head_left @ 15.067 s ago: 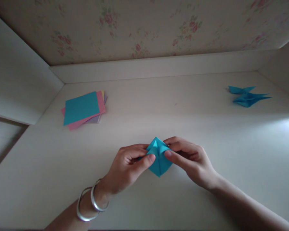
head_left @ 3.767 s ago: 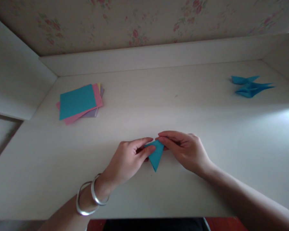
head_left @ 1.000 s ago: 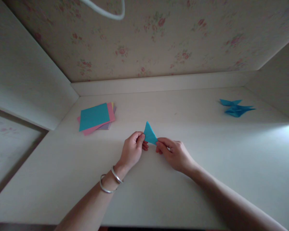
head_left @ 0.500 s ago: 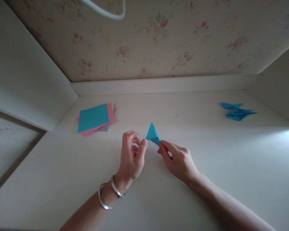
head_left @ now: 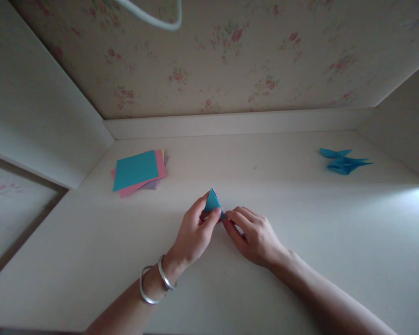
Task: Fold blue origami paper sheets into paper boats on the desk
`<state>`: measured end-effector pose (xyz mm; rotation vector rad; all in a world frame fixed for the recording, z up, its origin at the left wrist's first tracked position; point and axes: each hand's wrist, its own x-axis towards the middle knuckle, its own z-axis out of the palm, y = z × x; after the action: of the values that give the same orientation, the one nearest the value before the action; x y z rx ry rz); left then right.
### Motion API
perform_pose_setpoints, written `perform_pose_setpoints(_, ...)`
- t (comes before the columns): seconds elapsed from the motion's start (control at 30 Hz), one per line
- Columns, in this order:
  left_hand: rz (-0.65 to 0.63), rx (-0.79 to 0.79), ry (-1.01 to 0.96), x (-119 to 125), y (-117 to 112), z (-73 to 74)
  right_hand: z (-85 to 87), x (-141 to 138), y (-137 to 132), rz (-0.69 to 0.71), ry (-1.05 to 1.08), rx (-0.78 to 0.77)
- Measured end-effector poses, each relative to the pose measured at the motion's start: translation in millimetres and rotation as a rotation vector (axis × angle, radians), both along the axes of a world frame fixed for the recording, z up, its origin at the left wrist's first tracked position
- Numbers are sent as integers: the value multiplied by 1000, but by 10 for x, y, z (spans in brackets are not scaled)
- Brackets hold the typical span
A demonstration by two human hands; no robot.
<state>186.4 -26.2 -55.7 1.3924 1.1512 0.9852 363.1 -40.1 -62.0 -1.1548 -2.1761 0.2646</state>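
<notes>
A small piece of folded blue origami paper (head_left: 212, 201) is held up in the middle of the head view, its pointed end upward. My left hand (head_left: 195, 228) is closed around its left side, thumb in front and fingers behind. At its lower right corner, my right hand (head_left: 254, 235) pinches the paper between thumb and fingertips. The fingers cover the lower part of the folds. Two silver bangles (head_left: 148, 286) circle my left wrist.
On the left of the white tabletop (head_left: 265, 293) lies a stack of coloured paper squares (head_left: 136, 170), blue on top. Folded blue paper pieces (head_left: 347, 165) lie at the far right. A white cable (head_left: 153, 18) hangs before the floral wall (head_left: 226, 70).
My left hand has closed round the folded paper, which has moved slightly left and down and turned. The right hand keeps its pinch at the lower corner.
</notes>
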Motion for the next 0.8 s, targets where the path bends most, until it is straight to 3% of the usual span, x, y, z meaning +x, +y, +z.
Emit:
perform_pose_setpoints(0.17, -32, -15, 39, -26, -7, -16, 22, 12, -10, 102, 152, -136)
perform_pose_setpoints(0.4, -40, 257, 172, -9, -54, -54, 34, -10, 1, 137, 376, -251)
perform_pose_setpoints(0.47, -13, 237, 149, 5, -72, -62, 34, -17, 7, 123, 390, -285)
perform_pose_setpoints(0.63, 54, -3, -24, 41, -86, -59, 17, -30, 12, 79, 415, -283)
perform_pose_setpoints(0.8, 51, 26, 41, 47, -70, 0, -24, -30, 6, 17, 367, -197)
